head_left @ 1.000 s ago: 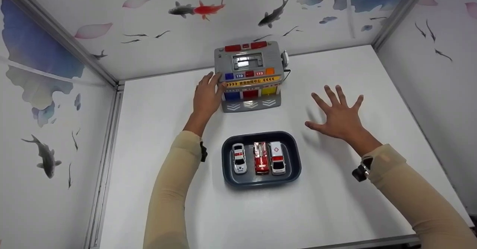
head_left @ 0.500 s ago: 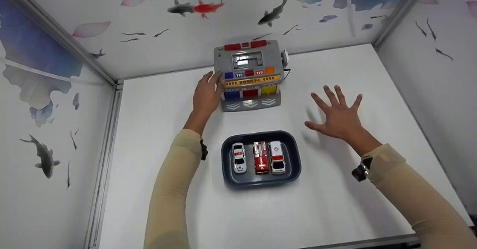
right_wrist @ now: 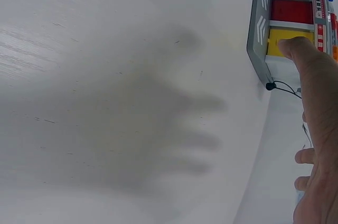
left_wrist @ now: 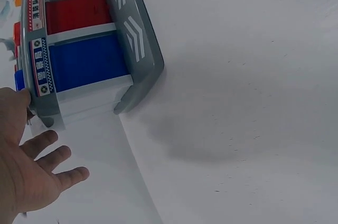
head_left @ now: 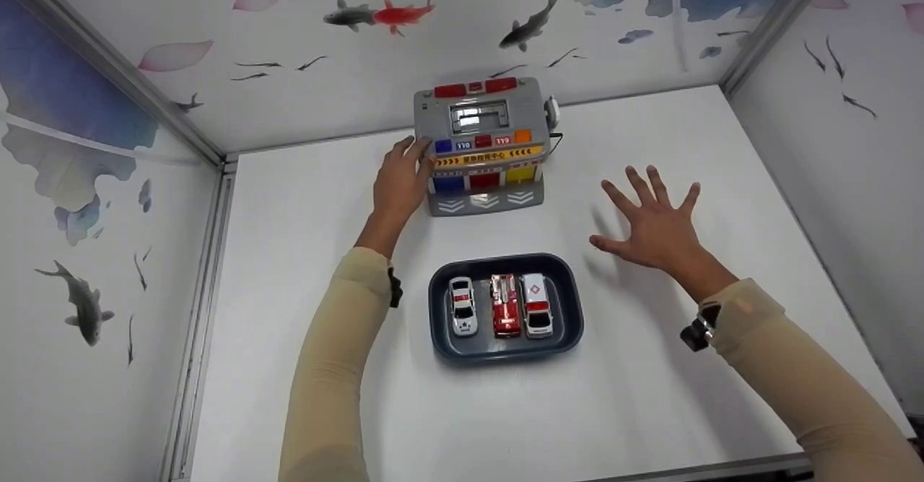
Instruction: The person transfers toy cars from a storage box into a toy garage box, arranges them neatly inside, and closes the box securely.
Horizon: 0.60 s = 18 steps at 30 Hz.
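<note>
A grey toy rescue station (head_left: 485, 156) stands at the back of the white table, with red lights on its roof and blue, red and yellow doors at its front. At its left front corner is my left hand (head_left: 399, 185), thumb and forefinger touching the roof edge. In the left wrist view the other fingers (left_wrist: 59, 155) extend loosely below that corner. My right hand (head_left: 655, 231) is spread wide over the table, right of the station, holding nothing. A navy tray (head_left: 505, 358) in front bears a white police car (head_left: 463, 307), a red fire engine (head_left: 505, 306) and a white ambulance (head_left: 536, 306).
White panels painted with fish and petals enclose the table (head_left: 303, 200) at the back and sides. A black cord (head_left: 556, 143) hangs by the station's right side, beneath a white part (head_left: 552, 112).
</note>
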Motion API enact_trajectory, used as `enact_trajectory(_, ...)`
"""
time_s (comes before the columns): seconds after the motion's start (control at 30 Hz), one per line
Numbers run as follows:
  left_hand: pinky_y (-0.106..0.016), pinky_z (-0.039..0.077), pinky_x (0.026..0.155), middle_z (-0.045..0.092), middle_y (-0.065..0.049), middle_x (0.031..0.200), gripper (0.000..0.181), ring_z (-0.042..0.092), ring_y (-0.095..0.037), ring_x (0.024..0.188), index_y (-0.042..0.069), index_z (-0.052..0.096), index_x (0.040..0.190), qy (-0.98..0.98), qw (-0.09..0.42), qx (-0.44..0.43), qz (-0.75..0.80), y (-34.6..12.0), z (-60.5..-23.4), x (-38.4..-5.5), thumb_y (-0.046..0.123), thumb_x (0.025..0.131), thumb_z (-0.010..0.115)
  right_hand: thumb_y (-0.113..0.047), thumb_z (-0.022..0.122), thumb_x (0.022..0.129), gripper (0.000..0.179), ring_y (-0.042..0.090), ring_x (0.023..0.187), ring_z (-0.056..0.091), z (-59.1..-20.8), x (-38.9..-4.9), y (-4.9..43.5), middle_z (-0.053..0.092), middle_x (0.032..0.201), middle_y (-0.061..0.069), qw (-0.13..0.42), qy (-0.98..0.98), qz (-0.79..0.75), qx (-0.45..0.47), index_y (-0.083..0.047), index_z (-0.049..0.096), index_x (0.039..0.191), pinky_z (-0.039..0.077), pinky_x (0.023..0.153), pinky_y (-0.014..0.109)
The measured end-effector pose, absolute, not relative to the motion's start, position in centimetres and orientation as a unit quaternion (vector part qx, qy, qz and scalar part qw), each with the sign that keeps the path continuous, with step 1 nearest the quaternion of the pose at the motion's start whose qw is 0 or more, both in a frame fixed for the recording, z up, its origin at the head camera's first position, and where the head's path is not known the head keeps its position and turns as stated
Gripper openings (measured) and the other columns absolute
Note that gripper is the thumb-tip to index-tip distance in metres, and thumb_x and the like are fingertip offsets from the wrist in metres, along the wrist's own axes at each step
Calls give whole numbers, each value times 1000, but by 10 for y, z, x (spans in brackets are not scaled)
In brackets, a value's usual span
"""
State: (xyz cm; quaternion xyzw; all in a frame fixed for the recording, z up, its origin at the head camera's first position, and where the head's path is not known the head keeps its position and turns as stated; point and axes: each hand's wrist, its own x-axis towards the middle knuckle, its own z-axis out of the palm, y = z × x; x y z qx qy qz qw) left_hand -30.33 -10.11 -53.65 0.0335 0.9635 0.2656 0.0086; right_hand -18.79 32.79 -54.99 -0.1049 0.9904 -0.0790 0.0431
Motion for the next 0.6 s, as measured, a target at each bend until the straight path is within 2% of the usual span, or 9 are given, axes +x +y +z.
enact_trajectory(0.3,-51,45,130,46,-8,176,52,47,-34,161,25,55,164,960,-2,30,279,-103,-537,-302,48,118,50,-75,66,97,98,47,173,8,-550,-193,322,17,186,16,44,988,-94,-115,-31,29,176,-2,120,95)
enact_trajectory(0.6,-53,43,130,48,-8,175,51,51,-34,159,24,57,163,955,-9,25,294,-101,-538,-302,47,117,52,-57,70,104,87,47,170,21,-547,-204,312,26,183,18,25,979,-130,-155,-24,34,175,9,125,91)
